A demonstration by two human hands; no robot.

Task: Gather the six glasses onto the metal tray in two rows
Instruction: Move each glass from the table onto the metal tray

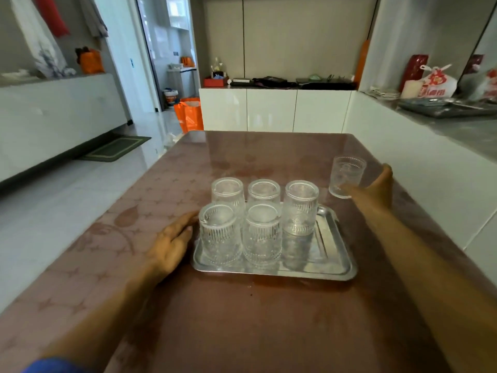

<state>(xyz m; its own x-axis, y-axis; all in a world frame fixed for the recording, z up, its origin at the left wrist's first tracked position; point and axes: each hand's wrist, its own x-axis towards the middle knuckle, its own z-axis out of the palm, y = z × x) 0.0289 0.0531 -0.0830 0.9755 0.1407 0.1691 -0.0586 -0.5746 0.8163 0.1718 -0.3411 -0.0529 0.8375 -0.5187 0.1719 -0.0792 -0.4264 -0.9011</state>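
Five clear ribbed glasses (pixel 262 219) stand inverted on the rectangular metal tray (pixel 320 273), the sixth glass (pixel 347 176) at its two o'clock within the half-open right hand (pixel 373 191); the flat left hand (pixel 170 244) rests at nine o'clock.

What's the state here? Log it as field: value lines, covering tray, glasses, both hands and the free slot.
tray: metal tray on the table
glasses on tray: five, upside down, three behind, two in front
sixth glass: loose glass, off the tray, far right
right hand: right hand at the loose glass, grip unclear
left hand: left hand flat by the tray's left edge
free slot: front right
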